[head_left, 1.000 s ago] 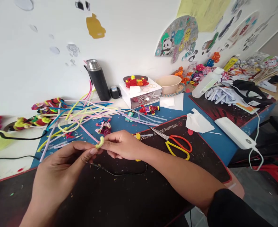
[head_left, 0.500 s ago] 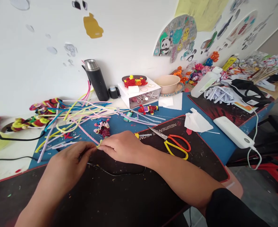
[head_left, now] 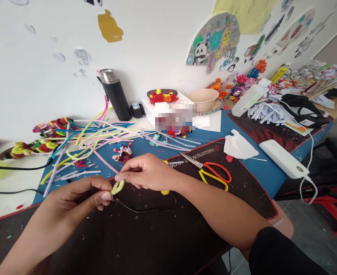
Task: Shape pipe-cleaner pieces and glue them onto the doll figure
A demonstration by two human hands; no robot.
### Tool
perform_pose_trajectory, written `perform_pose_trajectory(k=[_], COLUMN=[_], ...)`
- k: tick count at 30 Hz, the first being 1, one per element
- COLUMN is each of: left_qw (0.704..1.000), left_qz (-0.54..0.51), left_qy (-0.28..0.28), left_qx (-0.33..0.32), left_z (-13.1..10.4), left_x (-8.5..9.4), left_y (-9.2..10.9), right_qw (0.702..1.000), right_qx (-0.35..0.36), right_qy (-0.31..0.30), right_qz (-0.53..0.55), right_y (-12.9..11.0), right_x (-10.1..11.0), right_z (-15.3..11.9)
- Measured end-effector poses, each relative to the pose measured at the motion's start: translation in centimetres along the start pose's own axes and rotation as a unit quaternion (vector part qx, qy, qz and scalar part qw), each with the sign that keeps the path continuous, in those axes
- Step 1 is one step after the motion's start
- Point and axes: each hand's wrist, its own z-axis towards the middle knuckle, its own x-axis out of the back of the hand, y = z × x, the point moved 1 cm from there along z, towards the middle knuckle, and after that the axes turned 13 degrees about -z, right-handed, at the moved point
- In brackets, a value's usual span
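Observation:
A short pale yellow pipe cleaner (head_left: 118, 188), bent into a small loop, is stretched between my two hands above the black desk mat (head_left: 145, 236). My left hand (head_left: 82, 202) pinches its lower left end between thumb and forefinger. On the other side, my right hand (head_left: 145, 172) pinches the upper right end with thumb and fingers. Just behind the hands lies a small dark red pipe-cleaner figure (head_left: 123, 152). A yellow piece (head_left: 165, 192) shows beneath my right hand. Scissors (head_left: 214, 173) with one orange and one yellow handle rest right of my right forearm.
Loose pipe cleaners (head_left: 99, 133) in several colours spread over the back left. A black thermos (head_left: 116, 97), a white box (head_left: 149, 116) and a beige bowl (head_left: 203, 100) stand along the wall. A crumpled tissue (head_left: 238, 146) and a white power bank (head_left: 282, 158) lie right.
My left hand has shifted slightly down and left, and its thumb now shows. The yellow pipe cleaner, mostly hidden before, now appears as a loop between my hands. A yellow piece appears below my right hand.

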Motion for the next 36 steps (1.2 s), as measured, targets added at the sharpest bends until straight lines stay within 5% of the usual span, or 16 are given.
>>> perform_pose_trajectory(k=[4, 10, 17, 25, 31, 36], left_qw=[0.996, 0.971, 0.962, 0.965, 0.974, 0.988], left_qz=[-0.013, 0.122, 0.231, 0.252, 0.221, 0.149], left_qy=[0.093, 0.203, 0.127, 0.042, -0.019, -0.037], left_qx=[0.006, -0.025, -0.064, -0.055, -0.054, -0.023], left_z=[-0.1, 0.1, 0.9, 1.1, 1.2, 0.6], left_x=[-0.2, -0.9, -0.9, -1.5, -1.6, -1.1], left_y=[1.1, 0.5, -0.7, -1.3, -1.8, -1.9], right_qw=[0.995, 0.998, 0.919, 0.877, 0.886, 0.934], right_qx=[-0.014, -0.006, 0.064, 0.091, 0.096, 0.066], right_qy=[-0.030, 0.023, 0.097, 0.071, 0.068, 0.078], right_qz=[0.091, -0.054, -0.377, -0.466, -0.448, -0.344], right_y=[0.4, 0.3, 0.5, 0.1, 0.1, -0.3], right_x=[-0.2, -0.8, -1.8, -2.0, -1.8, -1.2], right_z=[0.1, 0.1, 0.1, -0.1, 0.0, -0.2])
